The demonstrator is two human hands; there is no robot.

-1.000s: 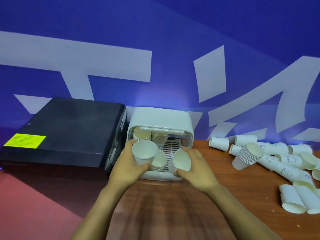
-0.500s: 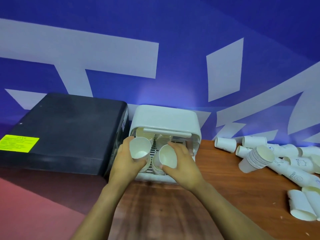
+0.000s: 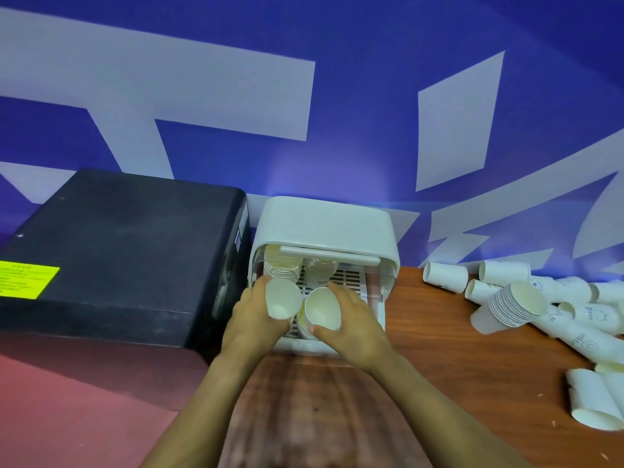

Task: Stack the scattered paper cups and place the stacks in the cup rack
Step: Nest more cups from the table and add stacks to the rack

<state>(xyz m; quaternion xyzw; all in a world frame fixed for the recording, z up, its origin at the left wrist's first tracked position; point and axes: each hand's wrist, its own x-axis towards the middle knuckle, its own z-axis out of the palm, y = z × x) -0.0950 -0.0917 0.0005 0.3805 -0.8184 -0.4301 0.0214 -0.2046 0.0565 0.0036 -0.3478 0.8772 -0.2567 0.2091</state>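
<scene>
A white cup rack (image 3: 324,224) with a raised lid stands on the wooden table against the blue wall. Two stacks of white paper cups (image 3: 282,270) sit at its back. My left hand (image 3: 251,319) grips a paper cup stack (image 3: 283,298) at the rack's front left, its mouth facing me. My right hand (image 3: 351,324) grips a second cup stack (image 3: 322,309) right beside it, at the rack's front middle. More paper cups (image 3: 445,276) lie scattered on the table to the right, with one tilted stack (image 3: 510,307) among them.
A large black box (image 3: 121,255) with a yellow label stands directly left of the rack, touching it. The wooden table (image 3: 439,359) runs forward and right. A reddish surface (image 3: 67,410) lies lower left.
My right hand's stack has moved left to sit beside the left hand's stack at the rack's front. The view has shifted slightly.
</scene>
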